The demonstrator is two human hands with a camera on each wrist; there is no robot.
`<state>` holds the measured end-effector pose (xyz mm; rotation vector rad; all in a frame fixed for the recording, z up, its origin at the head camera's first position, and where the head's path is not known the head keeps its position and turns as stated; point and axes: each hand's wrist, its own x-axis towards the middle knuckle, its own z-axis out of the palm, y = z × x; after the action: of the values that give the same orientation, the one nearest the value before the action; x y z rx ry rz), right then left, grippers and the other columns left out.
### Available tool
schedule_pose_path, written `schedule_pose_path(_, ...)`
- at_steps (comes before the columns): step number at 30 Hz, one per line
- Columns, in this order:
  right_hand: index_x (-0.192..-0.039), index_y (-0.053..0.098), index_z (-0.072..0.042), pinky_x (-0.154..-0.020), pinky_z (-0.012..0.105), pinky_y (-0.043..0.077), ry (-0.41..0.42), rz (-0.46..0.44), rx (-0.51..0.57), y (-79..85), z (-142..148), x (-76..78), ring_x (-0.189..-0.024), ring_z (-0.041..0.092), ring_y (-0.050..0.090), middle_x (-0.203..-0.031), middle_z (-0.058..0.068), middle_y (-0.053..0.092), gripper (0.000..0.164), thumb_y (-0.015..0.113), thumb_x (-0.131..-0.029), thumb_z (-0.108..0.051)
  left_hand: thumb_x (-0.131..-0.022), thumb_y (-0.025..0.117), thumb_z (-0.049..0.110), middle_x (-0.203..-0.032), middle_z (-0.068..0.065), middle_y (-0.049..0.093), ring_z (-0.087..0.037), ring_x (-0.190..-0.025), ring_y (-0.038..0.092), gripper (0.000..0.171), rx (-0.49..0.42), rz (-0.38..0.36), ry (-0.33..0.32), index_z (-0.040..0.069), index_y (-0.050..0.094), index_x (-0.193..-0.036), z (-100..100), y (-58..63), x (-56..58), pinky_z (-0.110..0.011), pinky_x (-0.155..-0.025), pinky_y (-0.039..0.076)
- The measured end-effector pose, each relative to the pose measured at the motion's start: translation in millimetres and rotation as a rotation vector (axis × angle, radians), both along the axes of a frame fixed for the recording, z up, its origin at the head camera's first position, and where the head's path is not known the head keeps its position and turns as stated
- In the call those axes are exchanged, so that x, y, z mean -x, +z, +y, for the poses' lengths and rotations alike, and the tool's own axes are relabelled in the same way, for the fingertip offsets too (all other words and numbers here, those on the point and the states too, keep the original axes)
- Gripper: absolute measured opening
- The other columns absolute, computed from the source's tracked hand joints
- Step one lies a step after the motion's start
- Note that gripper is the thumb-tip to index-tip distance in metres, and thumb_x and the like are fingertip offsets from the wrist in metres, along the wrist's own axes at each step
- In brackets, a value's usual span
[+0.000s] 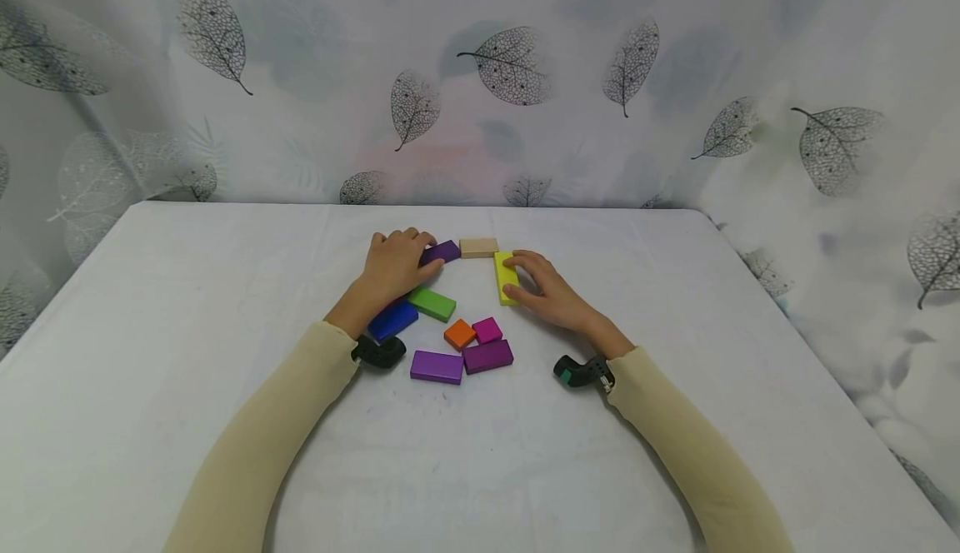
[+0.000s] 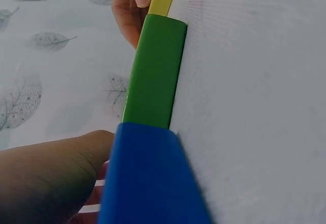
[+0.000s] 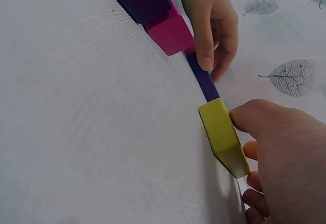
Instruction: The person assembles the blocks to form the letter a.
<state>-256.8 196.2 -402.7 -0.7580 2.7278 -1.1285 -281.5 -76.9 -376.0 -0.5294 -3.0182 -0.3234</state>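
Observation:
At the back of the table my left hand (image 1: 400,263) pinches a dark purple block (image 1: 442,252), thumb on its near side and fingers behind. My right hand (image 1: 551,291) holds a yellow block (image 1: 506,278) lying on the table, thumb and curved fingertips on it. A beige block (image 1: 478,247) lies between these two. Under the left wrist view's thumb side run a blue block (image 2: 147,178) and a green block (image 2: 154,71). Seen from the right wrist, the right thumb touches the yellow block's upper edge; its other fingers are partly hidden behind it.
Nearer the person lie an orange block (image 1: 460,335), a pink block (image 1: 487,330), a plum block (image 1: 488,356) and a violet block (image 1: 437,367). A white cloth covers the table (image 1: 480,470). A leaf-patterned curtain (image 1: 322,95) hangs behind the far edge.

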Motion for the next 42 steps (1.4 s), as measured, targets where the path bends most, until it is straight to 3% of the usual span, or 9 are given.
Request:
schedule_pose_path(29,-0.139,0.046,-0.004,-0.117,0.055,0.017,0.003,0.021,-0.011,2.2,0,-0.6,-0.146,0.034,0.019,-0.156,0.016,0.028,0.048,0.059,-0.097,-0.023,-0.096,0.056,0.041,-0.131,-0.014,0.058,-0.034,-0.119,0.052,0.046,-0.022,0.061,-0.051,0.011,0.059,-0.13,6,10.6,-5.7,-0.052,-0.099,0.04)
schedule_pose_path(42,-0.139,0.045,-0.005,-0.116,0.056,0.017,-0.003,0.004,-0.006,3.7,-1,-0.9,-0.146,0.035,0.02,-0.155,0.017,0.028,0.048,0.059,-0.097,-0.023,-0.096,0.058,0.04,-0.129,-0.014,0.059,-0.033,-0.121,0.051,0.044,-0.081,0.03,-0.142,0.012,0.061,-0.129,13,21.7,-10.9,-0.055,-0.102,0.038)
